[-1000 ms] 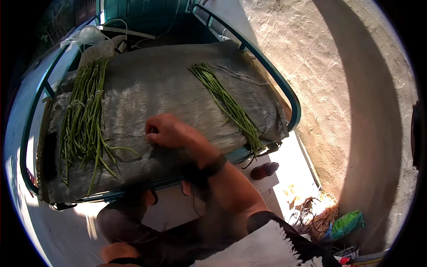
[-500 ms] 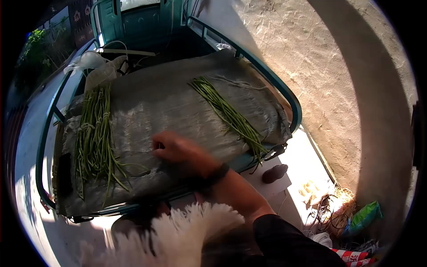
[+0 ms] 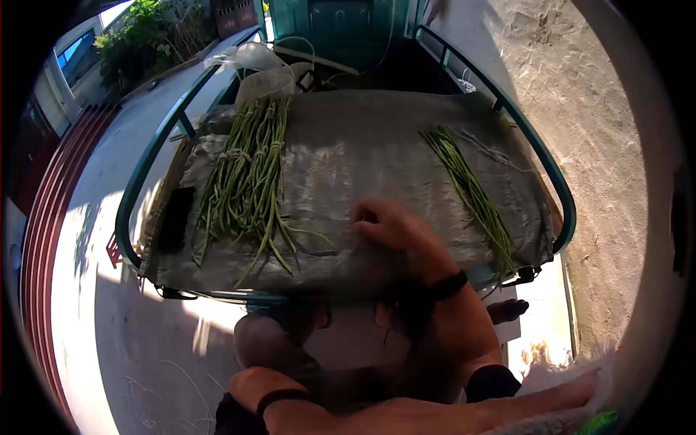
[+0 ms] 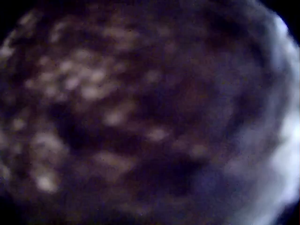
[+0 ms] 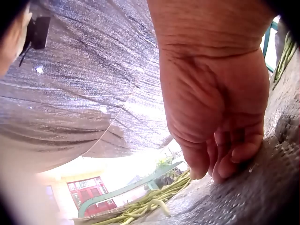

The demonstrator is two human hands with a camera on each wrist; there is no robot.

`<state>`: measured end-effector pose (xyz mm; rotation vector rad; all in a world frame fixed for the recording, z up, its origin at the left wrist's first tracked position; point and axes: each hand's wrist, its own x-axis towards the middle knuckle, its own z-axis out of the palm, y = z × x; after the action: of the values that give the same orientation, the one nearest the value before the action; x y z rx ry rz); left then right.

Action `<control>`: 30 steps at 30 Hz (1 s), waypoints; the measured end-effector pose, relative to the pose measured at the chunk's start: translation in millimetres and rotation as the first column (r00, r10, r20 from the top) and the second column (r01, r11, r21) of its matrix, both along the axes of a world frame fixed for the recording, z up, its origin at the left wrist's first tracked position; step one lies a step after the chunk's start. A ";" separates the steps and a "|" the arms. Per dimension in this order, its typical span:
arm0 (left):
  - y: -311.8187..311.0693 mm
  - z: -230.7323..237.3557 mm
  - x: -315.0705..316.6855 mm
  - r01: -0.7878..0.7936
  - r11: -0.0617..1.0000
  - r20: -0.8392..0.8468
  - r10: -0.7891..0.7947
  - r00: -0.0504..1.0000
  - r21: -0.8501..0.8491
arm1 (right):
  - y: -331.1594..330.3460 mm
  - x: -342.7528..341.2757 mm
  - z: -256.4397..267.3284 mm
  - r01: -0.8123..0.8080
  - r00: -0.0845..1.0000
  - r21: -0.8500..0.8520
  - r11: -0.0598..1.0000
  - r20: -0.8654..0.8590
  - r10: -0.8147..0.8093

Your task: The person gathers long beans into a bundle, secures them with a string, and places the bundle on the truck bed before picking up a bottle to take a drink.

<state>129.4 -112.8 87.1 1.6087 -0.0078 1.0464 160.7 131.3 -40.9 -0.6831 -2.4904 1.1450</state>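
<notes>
My right hand [image 3: 395,225] rests on the grey cover [image 3: 341,217] of a cart bed, in the middle near its front edge. In the right wrist view the fingers [image 5: 227,166] are loosely curled, tips on the cover, with nothing held. Left of this hand lie tied bundles of long green beans [image 3: 246,170]; a smaller long bean bunch [image 3: 471,192] lies to the right. Low across the head view, a bare forearm reaches right to my left hand [image 3: 576,391], holding a white cloth with a frayed, fringed edge [image 3: 602,366]. The left wrist view is a dark blur.
Teal rails [image 3: 540,138] flank the cart bed. A black flat rectangle [image 3: 177,217] lies at the left edge, and pale strings [image 3: 489,148] lie by the right bunch. A whitish bag [image 3: 264,80] stands behind the bundles. A rough wall [image 3: 580,145] rises on the right.
The fringed cloth has swung leftward across the front, then back to the far right. My right hand has stayed on the cover. The head view has turned left, shifting the scene rightward.
</notes>
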 end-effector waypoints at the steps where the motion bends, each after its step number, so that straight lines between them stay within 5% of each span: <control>1: -0.8 1.1 2.2 0.007 1.000 0.051 -0.007 0.999 0.008 | -4.8 2.5 -16.5 -0.002 0.999 -0.069 0.998 0.047 0.005; 13: 6.2 -12.7 -18.5 -0.085 0.995 -0.059 0.088 0.994 0.049 | 2.5 -1.9 2.8 0.006 0.993 0.071 0.997 0.118 -0.014; 30: 1.0 -9.3 -17.6 -0.103 0.990 -0.170 0.118 0.978 0.098 | 7.8 -1.4 -8.2 -0.033 0.996 0.024 0.999 0.083 0.031</control>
<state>111.8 -111.8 77.7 1.7945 0.1574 0.9974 159.3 139.1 -49.1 -0.6995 -2.5888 1.1160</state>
